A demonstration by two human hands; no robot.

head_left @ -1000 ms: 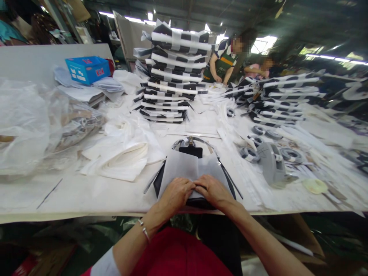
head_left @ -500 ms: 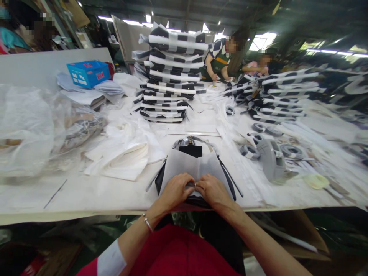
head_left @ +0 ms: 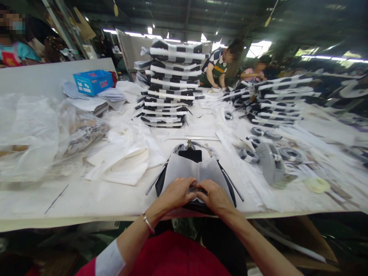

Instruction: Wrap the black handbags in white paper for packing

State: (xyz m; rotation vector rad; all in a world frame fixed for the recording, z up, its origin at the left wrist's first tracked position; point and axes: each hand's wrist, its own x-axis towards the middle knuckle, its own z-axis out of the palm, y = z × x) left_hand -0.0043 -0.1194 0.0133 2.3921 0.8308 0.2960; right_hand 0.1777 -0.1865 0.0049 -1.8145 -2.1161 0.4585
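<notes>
Table (head_left: 94, 199) is stretching flat and whitish before you. Taking the black bag (head_left: 231, 193) as the middle of the clock, a tall stack of black-and-white bundles (head_left: 176, 83) is rising at twelve, and limp, folded white sheets (head_left: 126, 165) are lying at nine. That bag is sitting by the table's near edge, directly in front of you, narrowing toward twelve, its dark sides looking smooth and leathery. Thin, cloudy paper (head_left: 185, 168) is covering most of its upper face, with a crease running down the middle. You are apparently working at the paper's near end, toward six; the next move is probably calling for light, even fingertip pressure, since paper this thin is likely to wrinkle. Your left hand (head_left: 179, 190) and right hand (head_left: 214, 193) are resting there half curled, fingertips almost meeting; the fingers are hiding whether either is pinching anything. At the bag's twelve, a flat, stiff-looking black tag (head_left: 191, 155) is lying, and just beyond it a small brassy clasp (head_left: 189, 144) is showing.
</notes>
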